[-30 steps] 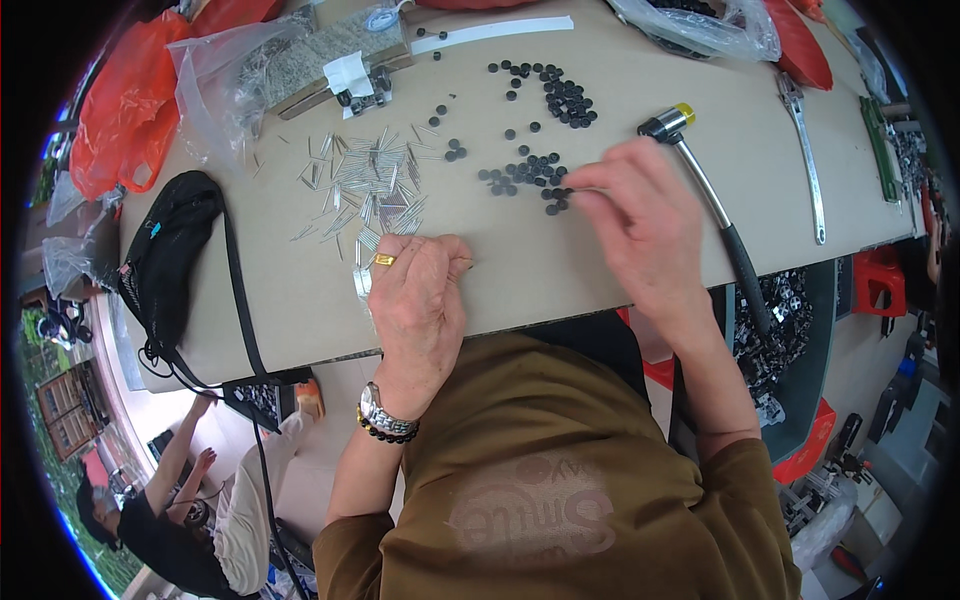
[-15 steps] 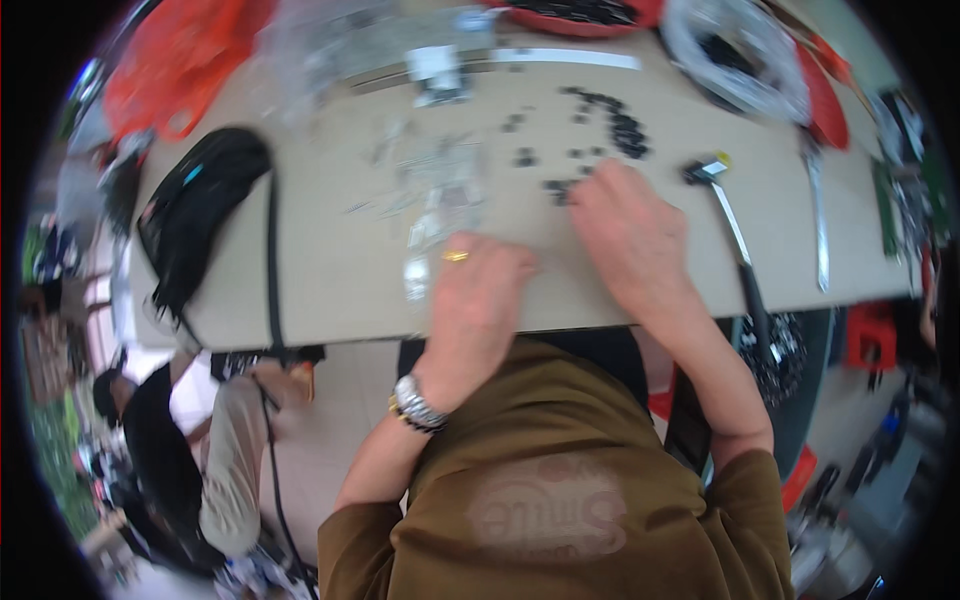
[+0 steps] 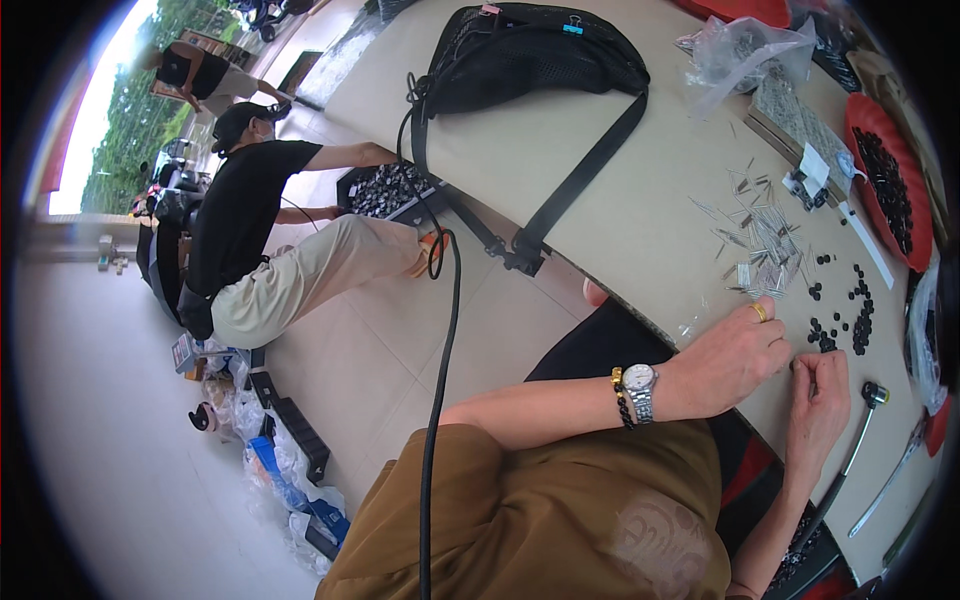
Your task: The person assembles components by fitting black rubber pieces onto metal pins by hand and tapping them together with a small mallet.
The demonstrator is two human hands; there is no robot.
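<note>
My left hand [image 3: 728,358], with a ring on a finger and a watch on the wrist, is over the table beside a loose pile of thin silver metal pins [image 3: 770,240]. Its fingers are bent together; whatever is between them is hidden. Close by, my right hand [image 3: 820,405] has its fingertips pinched together, and what they hold is too small to make out. Small round black pieces [image 3: 862,318] lie scattered just beyond both hands. To the right of my right hand lies a tool with a metal shaft and black handle [image 3: 851,440].
A black mesh bag [image 3: 545,65] with a strap lies on the far left of the table [image 3: 620,215]. Red trays [image 3: 918,225] of dark parts and plastic bags [image 3: 745,55] line the back. At left a co-worker [image 3: 245,195] reaches into a bin of small parts [image 3: 385,190].
My view has swung to the left, bringing the co-worker and bag into fuller sight. My hands have come closer together, the right one drawn back from the black pieces.
</note>
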